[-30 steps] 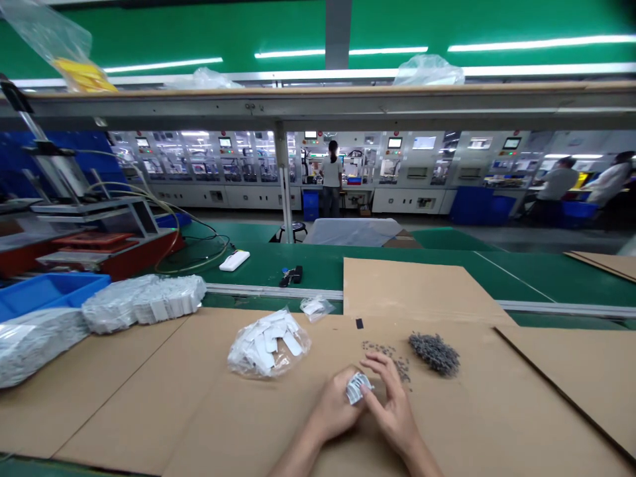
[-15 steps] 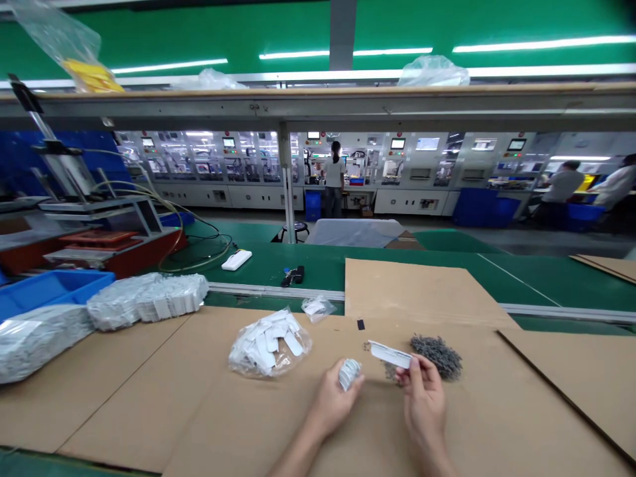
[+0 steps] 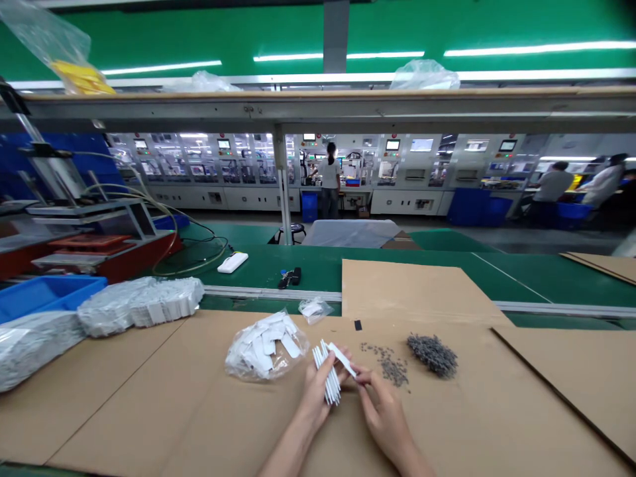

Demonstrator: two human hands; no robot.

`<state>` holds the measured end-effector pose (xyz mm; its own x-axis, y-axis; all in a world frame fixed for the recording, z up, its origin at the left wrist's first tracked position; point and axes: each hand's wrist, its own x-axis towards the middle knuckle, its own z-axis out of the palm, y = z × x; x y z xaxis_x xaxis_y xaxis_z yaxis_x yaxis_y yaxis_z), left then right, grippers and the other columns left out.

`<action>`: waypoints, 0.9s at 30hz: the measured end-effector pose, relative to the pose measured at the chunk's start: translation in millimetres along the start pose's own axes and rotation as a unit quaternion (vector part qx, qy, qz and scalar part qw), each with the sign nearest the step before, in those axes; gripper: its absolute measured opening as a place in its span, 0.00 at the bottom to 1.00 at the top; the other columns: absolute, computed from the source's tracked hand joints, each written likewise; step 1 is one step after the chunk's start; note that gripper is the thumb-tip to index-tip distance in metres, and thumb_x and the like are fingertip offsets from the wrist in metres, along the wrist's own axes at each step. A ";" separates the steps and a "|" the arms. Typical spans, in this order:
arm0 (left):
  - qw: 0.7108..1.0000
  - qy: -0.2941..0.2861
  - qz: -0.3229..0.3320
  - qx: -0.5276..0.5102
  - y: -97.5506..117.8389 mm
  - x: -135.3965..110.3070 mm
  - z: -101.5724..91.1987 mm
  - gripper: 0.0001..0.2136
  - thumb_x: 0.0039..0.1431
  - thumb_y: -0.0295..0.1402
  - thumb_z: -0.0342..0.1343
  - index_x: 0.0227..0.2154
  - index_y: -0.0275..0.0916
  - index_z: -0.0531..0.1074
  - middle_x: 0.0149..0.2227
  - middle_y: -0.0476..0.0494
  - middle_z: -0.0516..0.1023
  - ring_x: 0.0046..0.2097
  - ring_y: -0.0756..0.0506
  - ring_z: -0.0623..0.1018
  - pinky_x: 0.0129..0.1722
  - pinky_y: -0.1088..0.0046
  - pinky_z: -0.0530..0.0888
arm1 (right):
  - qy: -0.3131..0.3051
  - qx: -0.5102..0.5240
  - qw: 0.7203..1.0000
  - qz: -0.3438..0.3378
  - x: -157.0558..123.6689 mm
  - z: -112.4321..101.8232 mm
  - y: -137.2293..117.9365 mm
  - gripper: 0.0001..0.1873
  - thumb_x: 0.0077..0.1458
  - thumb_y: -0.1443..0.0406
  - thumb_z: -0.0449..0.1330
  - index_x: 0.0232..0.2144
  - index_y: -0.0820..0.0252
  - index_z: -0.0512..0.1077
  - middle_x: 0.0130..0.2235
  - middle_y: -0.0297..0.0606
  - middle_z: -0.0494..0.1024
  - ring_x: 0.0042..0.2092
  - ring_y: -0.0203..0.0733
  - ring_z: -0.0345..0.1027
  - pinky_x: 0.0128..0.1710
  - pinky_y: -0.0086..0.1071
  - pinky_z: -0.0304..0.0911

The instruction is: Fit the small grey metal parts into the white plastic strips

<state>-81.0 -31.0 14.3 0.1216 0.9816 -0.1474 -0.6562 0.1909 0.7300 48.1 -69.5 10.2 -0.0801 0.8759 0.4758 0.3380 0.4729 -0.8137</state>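
Drawn together since half a second ago, the two hands now meet over the middle of the tabletop's near edge. Left hand (image 3: pixel 314 392) has turned, so that its stack of white strips (image 3: pixel 326 377), seen end-on then, now shows its long, narrow edges; the fingers are wrapped round the stack, thumb across it. Right hand (image 3: pixel 386 405), which held a single white strip (image 3: pixel 342 358) out to the right above the gray bits, has swung it back to the left. Thumb and fingertips pinch the strip's near end narrowly, and its far end slants up beside the stack; whether strip and stack touch, I cannot tell.

Around them, from the left: a blue tray (image 3: pixel 54 291) sits at the far left corner of the cardboard-covered tabletop (image 3: pixel 134 391), with wrapped white pieces (image 3: pixel 166 301) just beside it, all unmoved. Left of the hands lies a clear bag of white pieces (image 3: pixel 265 346), and a smaller bag (image 3: pixel 315 309) rests by the far edge, both as before. Right of the hands, loose gray bits (image 3: pixel 394 371), partly covered earlier, now lie in plain view, with a gray heap (image 3: pixel 432 355) unmoved beside them.
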 end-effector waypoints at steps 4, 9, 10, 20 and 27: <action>0.972 0.024 0.099 0.210 -0.4 -3.5 0.5 0.15 0.45 0.37 0.55 0.36 0.34 0.66 0.34 0.41 0.75 0.37 0.43 0.74 0.37 0.69 0.69 | -0.011 0.032 0.999 0.041 0.8 0.4 -6.5 0.08 0.51 0.62 0.51 0.30 0.58 0.67 0.35 0.40 0.73 0.39 0.43 0.66 0.40 0.34 0.62; 0.884 -0.110 0.166 0.422 2.6 -20.5 9.8 0.10 0.48 0.32 0.52 0.35 0.36 0.68 0.32 0.44 0.74 0.33 0.47 0.72 0.33 0.76 0.67 | 0.046 0.115 0.987 0.099 2.2 -0.5 2.5 0.15 0.49 0.59 0.53 0.39 0.61 0.65 0.32 0.40 0.71 0.34 0.41 0.66 0.33 0.31 0.64; 0.870 -0.138 0.168 0.442 3.6 -23.6 12.0 0.10 0.49 0.31 0.51 0.36 0.37 0.68 0.32 0.44 0.74 0.32 0.47 0.72 0.32 0.76 0.67 | 0.053 0.122 0.986 0.102 2.1 -1.0 5.7 0.16 0.49 0.59 0.54 0.40 0.61 0.64 0.32 0.40 0.71 0.33 0.40 0.66 0.33 0.31 0.65; 0.854 -0.202 0.180 0.444 11.2 -27.0 18.5 0.20 0.45 0.22 0.47 0.44 0.41 0.66 0.42 0.43 0.72 0.42 0.43 0.70 0.43 0.71 0.65 | 0.042 0.052 0.994 0.086 4.8 -9.3 9.8 0.12 0.49 0.61 0.53 0.37 0.59 0.68 0.35 0.42 0.72 0.35 0.42 0.66 0.37 0.34 0.64; 0.890 -0.169 0.143 0.399 2.5 -22.3 7.2 0.22 0.45 0.25 0.53 0.46 0.41 0.65 0.47 0.42 0.68 0.48 0.41 0.67 0.50 0.66 0.60 | -0.001 0.152 0.981 0.121 4.9 -12.0 14.3 0.14 0.48 0.61 0.54 0.38 0.60 0.64 0.31 0.39 0.72 0.27 0.37 0.66 0.27 0.30 0.66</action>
<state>-79.9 -52.3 24.2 0.3396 0.9117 0.2310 0.0246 -0.2542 0.9668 63.8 -59.6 4.9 -0.0348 0.9660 0.2562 0.0513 0.2577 -0.9649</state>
